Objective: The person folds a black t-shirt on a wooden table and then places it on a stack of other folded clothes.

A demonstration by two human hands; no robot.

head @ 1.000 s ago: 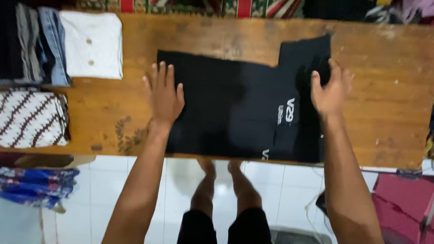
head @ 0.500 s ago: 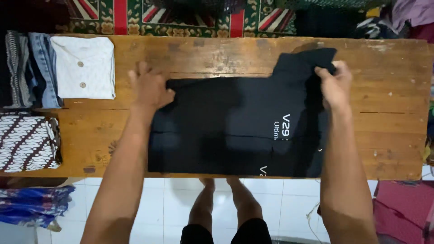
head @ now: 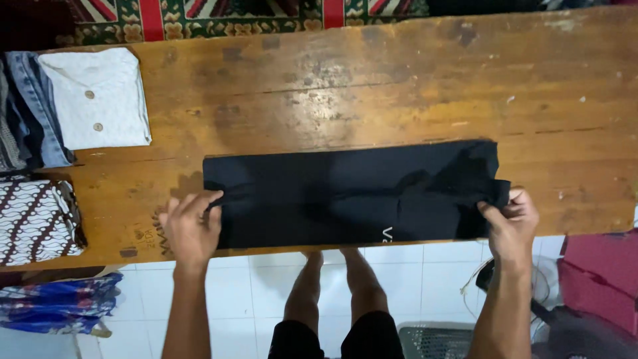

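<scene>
Now the black garment (head: 352,193) lies folded into a long flat band across the near part of the wooden table (head: 372,86), its near edge running just along the table's near edge. A small patch of white print shows at the garment's near edge, about the middle. The left hand (head: 191,228) sits at the garment's left near corner, fingers curled, with the fingertips pinching the cloth's edge there; the palm rests on the table just beside the garment. The right hand (head: 512,219) is at the garment's right end, thumb and fingers closed in a pinch on the folded corner, which bunches a little under the grip. Well to the left of the garment, at the table's far left corner, lies a folded white shirt (head: 96,96) with two buttons showing, and just left of that a stack of folded denim (head: 30,110). Nearer, left of the garment, a folded cloth with a brown and white pattern (head: 33,219) rests on the table. Beyond the table's far edge a patterned rug (head: 219,14) shows. Below the garment, past the table's near edge, the person's bare legs (head: 332,286) stand on white tiles (head: 425,279).
</scene>
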